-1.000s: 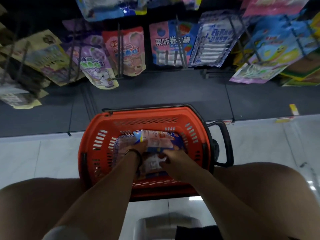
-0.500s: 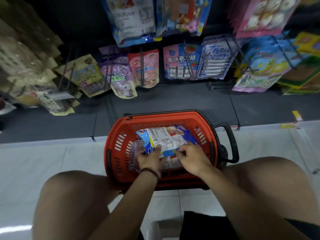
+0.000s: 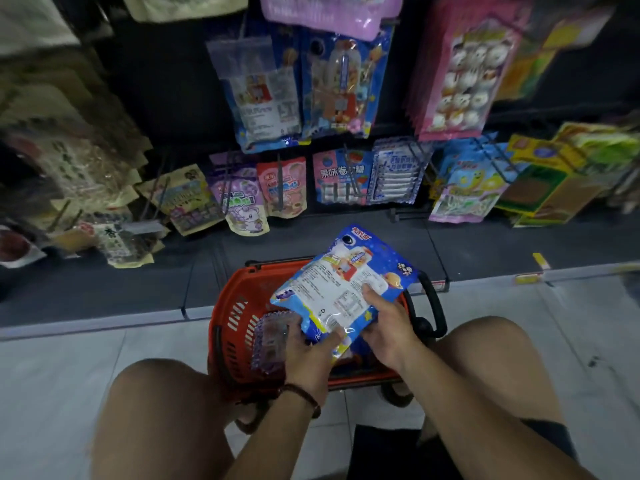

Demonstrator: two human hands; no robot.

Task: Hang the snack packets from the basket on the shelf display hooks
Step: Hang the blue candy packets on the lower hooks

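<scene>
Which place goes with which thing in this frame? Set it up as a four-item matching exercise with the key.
Things:
1. blue snack packet
2. orange basket
3. pink packets
4. purple packet

Places:
A. hanging high up at the right
B. held by the left hand and the right hand
C. standing on the floor
D. lying inside the basket

Pairs: 1-B, 2-C, 3-A, 4-D
</scene>
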